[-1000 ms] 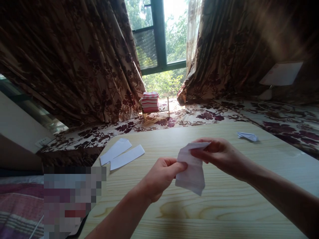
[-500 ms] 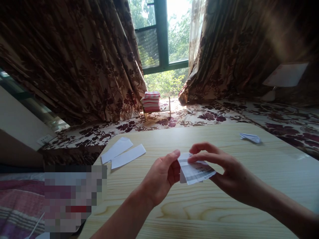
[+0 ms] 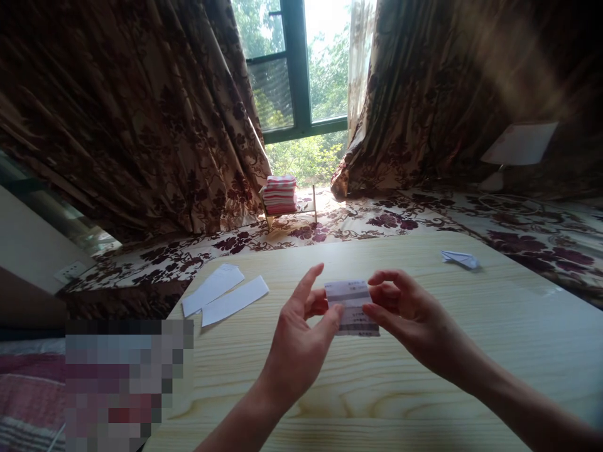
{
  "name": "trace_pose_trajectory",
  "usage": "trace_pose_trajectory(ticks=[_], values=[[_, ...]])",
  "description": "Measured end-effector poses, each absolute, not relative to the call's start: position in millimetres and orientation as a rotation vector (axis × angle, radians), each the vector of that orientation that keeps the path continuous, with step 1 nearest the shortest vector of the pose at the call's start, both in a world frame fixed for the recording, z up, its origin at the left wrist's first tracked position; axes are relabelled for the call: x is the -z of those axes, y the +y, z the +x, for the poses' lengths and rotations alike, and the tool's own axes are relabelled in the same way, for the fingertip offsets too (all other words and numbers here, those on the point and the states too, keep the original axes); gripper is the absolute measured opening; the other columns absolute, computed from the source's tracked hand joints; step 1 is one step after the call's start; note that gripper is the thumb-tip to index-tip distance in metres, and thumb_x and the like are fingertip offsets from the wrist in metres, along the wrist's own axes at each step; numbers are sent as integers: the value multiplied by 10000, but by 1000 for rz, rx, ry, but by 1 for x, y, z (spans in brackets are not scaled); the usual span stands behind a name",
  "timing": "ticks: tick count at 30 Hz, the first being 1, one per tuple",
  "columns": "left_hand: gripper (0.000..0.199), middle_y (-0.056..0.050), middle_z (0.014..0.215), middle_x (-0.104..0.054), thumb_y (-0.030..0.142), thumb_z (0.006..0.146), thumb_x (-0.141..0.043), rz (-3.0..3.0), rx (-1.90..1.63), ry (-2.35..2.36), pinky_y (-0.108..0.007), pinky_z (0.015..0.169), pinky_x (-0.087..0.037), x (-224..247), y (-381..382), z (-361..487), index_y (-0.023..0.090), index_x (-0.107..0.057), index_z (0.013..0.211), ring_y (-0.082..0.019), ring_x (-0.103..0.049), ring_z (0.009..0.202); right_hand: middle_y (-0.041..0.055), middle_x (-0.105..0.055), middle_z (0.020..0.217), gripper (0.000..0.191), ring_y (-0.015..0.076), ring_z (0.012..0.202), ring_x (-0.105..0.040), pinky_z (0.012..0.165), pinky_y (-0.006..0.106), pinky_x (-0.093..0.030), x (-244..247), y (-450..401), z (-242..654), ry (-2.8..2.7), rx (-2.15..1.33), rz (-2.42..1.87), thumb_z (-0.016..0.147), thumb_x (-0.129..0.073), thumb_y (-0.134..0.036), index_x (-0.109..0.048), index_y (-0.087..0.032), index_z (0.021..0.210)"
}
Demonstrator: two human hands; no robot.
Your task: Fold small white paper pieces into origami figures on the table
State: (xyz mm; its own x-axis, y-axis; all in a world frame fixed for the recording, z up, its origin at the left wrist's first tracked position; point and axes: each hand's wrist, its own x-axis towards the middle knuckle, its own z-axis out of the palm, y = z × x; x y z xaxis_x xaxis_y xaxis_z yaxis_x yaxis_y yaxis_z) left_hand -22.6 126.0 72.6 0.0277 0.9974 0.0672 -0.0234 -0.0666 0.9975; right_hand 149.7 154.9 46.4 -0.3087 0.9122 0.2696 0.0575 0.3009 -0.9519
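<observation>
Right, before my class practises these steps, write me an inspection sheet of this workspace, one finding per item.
Surface: wood-grain tabletop, pale, rounded far corners.
Things: printed slip, creased, held above the tabletop.
Clutter: white paper strips far left; folded paper far right; lower-left area pixelated, cannot tell.
Hands: left hand and right hand grip opposite sides of the slip.
Cables: thin pale cord looped near the lamp; its ends unclear.
Surroundings: window, patterned curtains, striped cloths stacked on a small stand.
</observation>
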Motion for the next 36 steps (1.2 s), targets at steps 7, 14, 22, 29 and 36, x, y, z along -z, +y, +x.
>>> trace_pose_trajectory(ticks=[7, 14, 22, 29, 36], values=[[295, -63, 943, -698, 148, 792, -607, 1728, -1218, 1442, -303, 855, -460, -72, 127, -24, 151, -676, 1079, -196, -624, 881, 27, -639, 825, 184, 160, 693, -595, 640, 313, -518, -54, 158, 150, -1852, -833, -994, 832, -578, -239, -596, -213, 1013], [159, -44, 754, -593, 206, 820, -593, 1977, -1150, 1483, -287, 704, -434, -70, 127, -27, 183, -749, 841, -179, -564, 746, 43, -595, 794, 113, 172, 722, -578, 644, 300, -474, -65, 159, 151, -2010, -559, -945, 842, -561, -212, -672, -203, 819], [218, -39, 712, -643, 259, 844, -554, 1752, -989, 1324, -258, 668, -419, -87, 127, -28, 145, -702, 732, -167, -558, 707, 4, -557, 620, 318, 129, 578, -489, 522, 253, -390, -78, 162, 154, -2108, -884, -963, 904, -493, -384, -643, -164, 730], [300, 28, 576, -453, 328, 867, -487, 1724, -829, 1239, -230, 523, -322, -86, 127, -26, 160, -529, 622, -109, -397, 567, -22, -426, 564, 397, 98, 536, -371, 462, 222, -324, -77, 158, 158, -2098, -989, -961, 913, -460, -417, -554, -158, 628], [280, 8, 632, -496, 277, 865, -483, 1844, -784, 1240, -234, 609, -359, -75, 124, -34, 159, -512, 613, -123, -456, 638, 3, -526, 634, 362, 119, 603, -438, 531, 230, -386, -63, 160, 165, -2180, -1203, -913, 921, -448, -403, -646, -145, 762]])
